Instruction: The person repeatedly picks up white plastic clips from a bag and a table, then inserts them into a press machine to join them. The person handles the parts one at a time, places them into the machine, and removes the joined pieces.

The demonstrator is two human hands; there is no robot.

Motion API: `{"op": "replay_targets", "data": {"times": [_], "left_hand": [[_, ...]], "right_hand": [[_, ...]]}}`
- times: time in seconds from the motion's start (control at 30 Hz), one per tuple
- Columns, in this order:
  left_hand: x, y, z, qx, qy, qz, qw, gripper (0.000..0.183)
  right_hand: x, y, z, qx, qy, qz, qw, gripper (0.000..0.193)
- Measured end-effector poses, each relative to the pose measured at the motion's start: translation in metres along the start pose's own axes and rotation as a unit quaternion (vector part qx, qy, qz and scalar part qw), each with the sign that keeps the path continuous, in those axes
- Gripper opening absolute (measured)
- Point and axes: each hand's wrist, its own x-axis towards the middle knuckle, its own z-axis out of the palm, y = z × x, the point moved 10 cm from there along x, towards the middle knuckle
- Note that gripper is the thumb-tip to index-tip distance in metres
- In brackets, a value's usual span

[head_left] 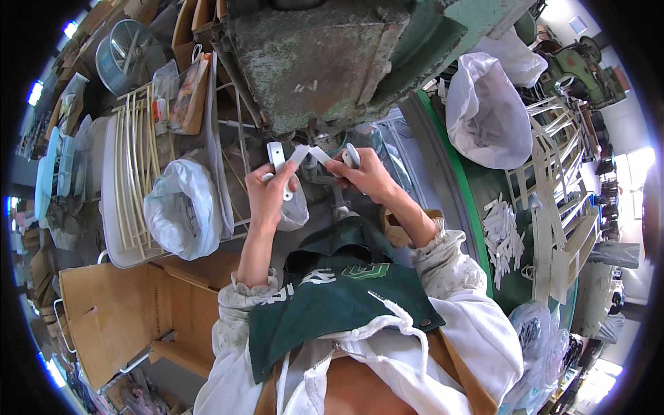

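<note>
My left hand [271, 195] grips a flat white plastic strip [277, 158] that stands up out of the fist, with more white pieces bunched below it. My right hand [364, 173] pinches another white plastic piece [351, 155] by its rounded end. A third white strip [309, 154] spans between the two hands. Both hands are raised in front of a worn green and grey machine [325, 62], just under its overhang.
A white bag [181, 209] sits open at the left beside a rack of pale strips [135, 176]. Another white bag [487, 114] stands at the right. Loose white pieces [503, 238] lie on a green table. Cardboard boxes [114, 315] sit lower left.
</note>
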Motion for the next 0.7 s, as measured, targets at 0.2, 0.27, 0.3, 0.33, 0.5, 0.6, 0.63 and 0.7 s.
{"op": "replay_targets", "data": {"times": [0.2,0.27,0.3,0.33,0.5,0.6,0.63,0.7], "left_hand": [[-0.015,0.000,-0.028,-0.056,0.045,0.005,0.997,0.032],[-0.021,-0.024,-0.064,-0.076,0.092,-0.027,0.993,0.029],[-0.026,-0.032,-0.073,-0.059,0.094,-0.040,0.993,0.029],[-0.029,-0.040,-0.072,-0.056,0.079,-0.042,0.994,0.030],[-0.032,-0.058,-0.023,-0.082,0.002,-0.090,0.993,0.028],[-0.028,-0.069,-0.020,-0.141,0.039,-0.086,0.986,0.020],[-0.026,-0.064,-0.013,-0.166,0.045,-0.059,0.983,0.019],[-0.025,-0.055,0.003,-0.209,0.063,-0.027,0.975,0.017]], "right_hand": [[-0.016,0.002,-0.047,0.066,0.130,-0.046,0.988,0.023],[-0.048,0.012,-0.109,0.122,0.272,-0.017,0.954,0.023],[-0.067,0.016,-0.153,0.156,0.364,-0.026,0.918,0.022],[-0.078,0.035,-0.208,0.184,0.441,-0.036,0.878,0.025],[-0.093,0.078,-0.402,-0.227,0.514,0.022,0.827,0.030],[-0.025,0.059,-0.223,-0.021,0.262,0.025,0.965,0.022],[-0.014,0.025,-0.150,-0.017,0.166,-0.026,0.986,0.022],[-0.006,0.000,-0.045,0.044,-0.007,-0.010,0.999,0.023]]}}
